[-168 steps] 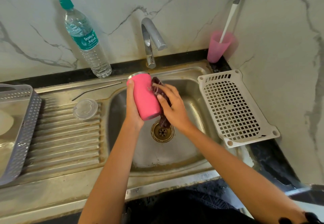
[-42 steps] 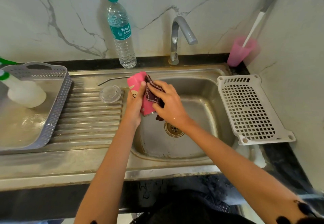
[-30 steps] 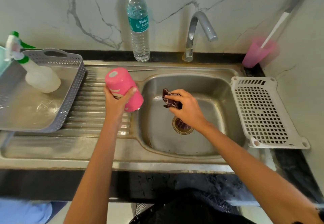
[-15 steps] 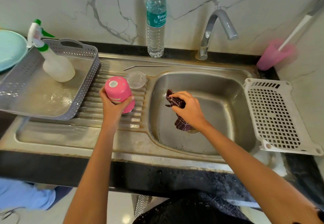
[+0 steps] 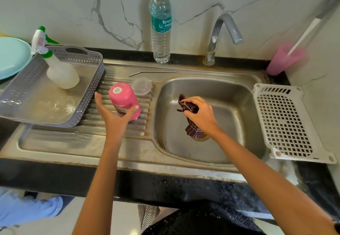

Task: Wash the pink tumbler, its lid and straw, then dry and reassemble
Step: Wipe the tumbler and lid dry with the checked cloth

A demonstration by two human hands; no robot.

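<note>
The pink tumbler [image 5: 123,100] stands upside down on the ribbed drainboard [image 5: 114,126], left of the sink basin [image 5: 230,124]. My left hand [image 5: 113,117] is just in front of it with thumb and fingers spread; one fingertip touches its right side, the thumb is clear of it. The clear lid [image 5: 141,86] lies right behind the tumbler. The metal straw [image 5: 152,72] lies on the steel ledge behind the lid. Over the basin my right hand [image 5: 201,114] grips a dark maroon cloth [image 5: 189,106] that hangs down toward the drain.
A grey perforated tray [image 5: 86,96] with a spray bottle [image 5: 57,67] sits left of the tumbler. A water bottle [image 5: 161,25] and the faucet [image 5: 220,36] stand at the back. A white perforated rack [image 5: 287,122] lies right of the basin, a pink cup [image 5: 283,60] behind it, a teal plate [image 5: 11,56] far left.
My left hand carried the tumbler from over the basin to the drainboard, set it down upside down and loosened its grip. The right hand kept the cloth over the basin.
</note>
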